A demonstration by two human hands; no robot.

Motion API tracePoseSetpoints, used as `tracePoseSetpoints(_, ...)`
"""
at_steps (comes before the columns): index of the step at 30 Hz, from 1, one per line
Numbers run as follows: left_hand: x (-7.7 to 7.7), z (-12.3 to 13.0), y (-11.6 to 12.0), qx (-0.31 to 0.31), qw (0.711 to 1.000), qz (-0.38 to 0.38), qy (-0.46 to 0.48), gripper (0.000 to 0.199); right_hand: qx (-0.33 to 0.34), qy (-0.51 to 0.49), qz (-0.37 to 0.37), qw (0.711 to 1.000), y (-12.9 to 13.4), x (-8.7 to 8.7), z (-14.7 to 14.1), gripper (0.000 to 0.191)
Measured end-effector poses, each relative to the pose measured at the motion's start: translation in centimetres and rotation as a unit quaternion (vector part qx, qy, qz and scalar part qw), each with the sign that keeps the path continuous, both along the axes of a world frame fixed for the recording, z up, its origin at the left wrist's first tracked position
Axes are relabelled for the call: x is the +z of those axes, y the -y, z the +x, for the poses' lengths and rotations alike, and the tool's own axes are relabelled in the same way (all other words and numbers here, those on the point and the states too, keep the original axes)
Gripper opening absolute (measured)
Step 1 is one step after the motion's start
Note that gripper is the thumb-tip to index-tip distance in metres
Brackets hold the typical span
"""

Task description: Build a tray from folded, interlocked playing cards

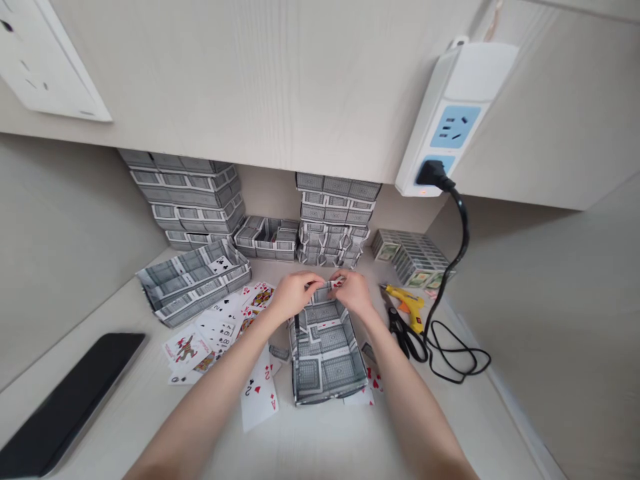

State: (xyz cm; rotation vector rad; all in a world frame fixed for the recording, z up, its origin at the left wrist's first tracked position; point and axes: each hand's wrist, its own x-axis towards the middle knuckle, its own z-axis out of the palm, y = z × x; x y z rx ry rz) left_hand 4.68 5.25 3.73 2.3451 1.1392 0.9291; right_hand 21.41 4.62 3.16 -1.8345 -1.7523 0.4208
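Observation:
A grey box made of playing cards (333, 373) lies lengthwise in front of me, open side up. At its far end, my left hand (296, 293) pinches the rim near the left corner. My right hand (353, 292) is closed at the right part of the same far edge, where a bit of a red-marked card shows between the fingers. The fingertips of the two hands are a short gap apart. Loose playing cards (187, 349) lie spread face up to the left, and others peek out by the box's near end.
A second card box (195, 283) stands at left, with stacked card boxes (195, 193) behind. A yellow glue gun (407, 303), black scissors (403, 333) and a black cable (465, 233) lie right. A black tablet-like object (70, 400) is front left; a power strip (455, 120) hangs above.

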Motion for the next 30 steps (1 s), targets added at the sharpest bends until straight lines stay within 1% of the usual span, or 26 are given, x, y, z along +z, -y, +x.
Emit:
tracePoseSetpoints(3, -0.3, -0.1, -0.3, 0.013, 0.999, -0.019, 0.046, 0.021, -0.017, -0.055, 0.018, 0.998, -0.1, 0.0, 0.0, 0.028)
tracePoseSetpoints(6, -0.5, -0.1, -0.5, 0.019, 0.997, -0.032, 0.067, 0.02, -0.025, -0.088, 0.023, 0.996, -0.2, 0.0, -0.1, 0.031)
tracePoseSetpoints(14, -0.6, 0.1, -0.6, 0.017, 0.994, -0.066, 0.085, 0.02, -0.018, -0.111, 0.011, 0.994, -0.2, 0.0, -0.2, 0.033)
tracePoseSetpoints(19, -0.7, 0.1, -0.8, 0.012, 0.995, -0.067, 0.071, 0.02, -0.021, -0.103, 0.02, 0.994, 0.0, 0.0, -0.3, 0.033)
tracePoseSetpoints(23, -0.8, 0.1, -0.7, 0.013, 0.997, -0.064, 0.049, 0.019, -0.014, -0.102, 0.032, 0.994, -0.1, -0.3, -0.3, 0.033)
tracePoseSetpoints(26, -0.5, 0.1, -0.5, 0.01, 0.999, -0.052, 0.012, 0.018, 0.012, -0.102, 0.036, 0.994, -0.4, -0.9, -0.2, 0.03)
tracePoseSetpoints(30, 0.2, -0.2, -0.2, -0.022, 0.999, -0.042, -0.024, 0.019, 0.059, -0.12, 0.018, 0.991, -0.8, -1.7, 0.1, 0.022)
